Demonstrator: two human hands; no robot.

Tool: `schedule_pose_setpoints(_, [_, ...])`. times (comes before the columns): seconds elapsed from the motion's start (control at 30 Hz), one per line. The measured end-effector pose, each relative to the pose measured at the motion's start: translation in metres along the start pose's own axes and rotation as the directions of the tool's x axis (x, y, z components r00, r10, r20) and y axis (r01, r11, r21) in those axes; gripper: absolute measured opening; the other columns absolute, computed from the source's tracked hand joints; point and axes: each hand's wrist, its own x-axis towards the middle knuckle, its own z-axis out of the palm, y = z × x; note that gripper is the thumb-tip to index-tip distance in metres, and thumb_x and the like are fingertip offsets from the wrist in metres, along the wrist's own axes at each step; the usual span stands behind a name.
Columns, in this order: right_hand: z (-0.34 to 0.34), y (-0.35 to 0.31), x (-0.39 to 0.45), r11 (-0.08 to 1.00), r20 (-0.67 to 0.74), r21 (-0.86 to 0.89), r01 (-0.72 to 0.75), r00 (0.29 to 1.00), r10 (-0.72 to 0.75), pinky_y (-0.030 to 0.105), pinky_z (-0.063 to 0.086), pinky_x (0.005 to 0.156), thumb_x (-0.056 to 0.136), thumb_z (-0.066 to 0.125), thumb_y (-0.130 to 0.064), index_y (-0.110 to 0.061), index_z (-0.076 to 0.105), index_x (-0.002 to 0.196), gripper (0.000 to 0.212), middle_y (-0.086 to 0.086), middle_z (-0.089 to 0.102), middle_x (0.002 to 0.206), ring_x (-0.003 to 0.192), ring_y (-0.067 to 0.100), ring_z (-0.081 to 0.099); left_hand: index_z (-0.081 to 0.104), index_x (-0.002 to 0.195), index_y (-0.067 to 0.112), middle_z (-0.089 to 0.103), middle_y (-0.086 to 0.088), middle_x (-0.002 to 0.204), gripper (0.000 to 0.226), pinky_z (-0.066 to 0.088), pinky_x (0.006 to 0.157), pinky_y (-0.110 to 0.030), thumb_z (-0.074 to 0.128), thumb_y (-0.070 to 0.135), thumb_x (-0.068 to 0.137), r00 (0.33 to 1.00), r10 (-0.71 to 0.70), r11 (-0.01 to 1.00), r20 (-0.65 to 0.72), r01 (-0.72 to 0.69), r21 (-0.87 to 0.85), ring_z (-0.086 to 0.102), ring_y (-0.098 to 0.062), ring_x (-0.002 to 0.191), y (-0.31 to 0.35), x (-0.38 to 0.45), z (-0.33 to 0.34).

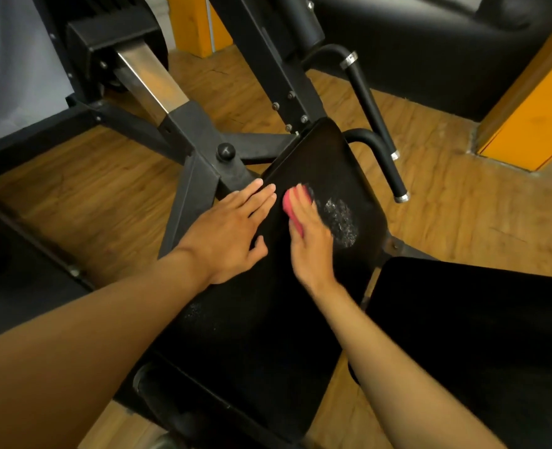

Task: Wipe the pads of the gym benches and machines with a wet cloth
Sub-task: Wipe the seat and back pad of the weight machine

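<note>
Pink cloth (295,205) under right hand (310,244) fingers (302,205) on black pad (333,163)

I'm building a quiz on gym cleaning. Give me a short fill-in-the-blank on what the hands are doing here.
1. The right hand presses a cloth whose colour is ____.
2. The left hand lies flat with its fingers ____.
3. Both hands rest on a seat pad coloured ____.
4. The foam patch on the pad lies to the ____ of the cloth.

Missing words: pink; straight; black; right
</note>
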Motion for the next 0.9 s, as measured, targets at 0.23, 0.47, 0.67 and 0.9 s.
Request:
schedule_pose_setpoints(0.23, [0.0, 0.019, -0.017, 1.0, 0.007, 0.001, -0.027, 1.0, 0.027, 0.044, 0.012, 0.129, 0.104, 0.048, -0.002, -0.023, 0.039, 0.156, 0.057, -0.009, 0.027, 0.166, 0.153, 0.006, 0.022, 0.005, 0.164, 0.012, -0.004, -0.001, 0.173, 0.071, 0.004, 0.129, -0.035, 0.022, 0.046, 0.104, 0.999, 0.049, 0.995, -0.016, -0.048, 0.087, -0.01, -0.013, 0.158, 0.001, -0.001, 0.001])
schedule_pose_setpoints(0.47, [0.002, 0.007, -0.05, 0.999, -0.002, 0.02, -0.03, 1.0, 0.03, 0.037, 0.019, 0.128, 0.105, 0.05, -0.003, -0.021, 0.04, 0.155, 0.054, -0.006, 0.029, 0.165, 0.154, 0.007, 0.021, 0.01, 0.164, 0.012, 0.004, -0.001, 0.173, 0.071, 0.006, 0.128, -0.033, 0.027, 0.044, 0.103, 0.997, 0.067, 0.996, -0.023, -0.066, 0.055, -0.004, -0.013, 0.158, 0.0, 0.0, 0.001])
schedule_pose_setpoints(0.67, [-0.002, 0.019, -0.08, 0.997, 0.056, -0.079, 0.008, 0.998, -0.004, 0.031, 0.005, 0.128, 0.102, 0.052, 0.0, -0.02, 0.036, 0.157, 0.06, -0.004, 0.031, 0.165, 0.155, 0.013, 0.02, 0.015, 0.164, 0.012, 0.01, -0.001, 0.172, 0.071, 0.015, 0.128, -0.036, 0.032, 0.043, 0.102, 0.997, 0.063, 0.997, -0.044, -0.061, 0.045, 0.001, -0.013, 0.158, -0.001, -0.001, 0.004])
schedule_pose_setpoints(0.9, [0.002, 0.024, -0.038, 0.999, 0.006, -0.05, 0.004, 1.0, -0.004, 0.034, 0.013, 0.128, 0.1, 0.053, 0.004, -0.015, 0.042, 0.154, 0.058, -0.002, 0.033, 0.163, 0.154, 0.015, 0.026, 0.018, 0.164, 0.012, 0.012, 0.0, 0.172, 0.071, 0.022, 0.127, -0.039, 0.033, 0.043, 0.101, 0.998, 0.048, 0.997, -0.051, -0.045, 0.054, 0.004, -0.013, 0.158, 0.0, -0.001, 0.003])
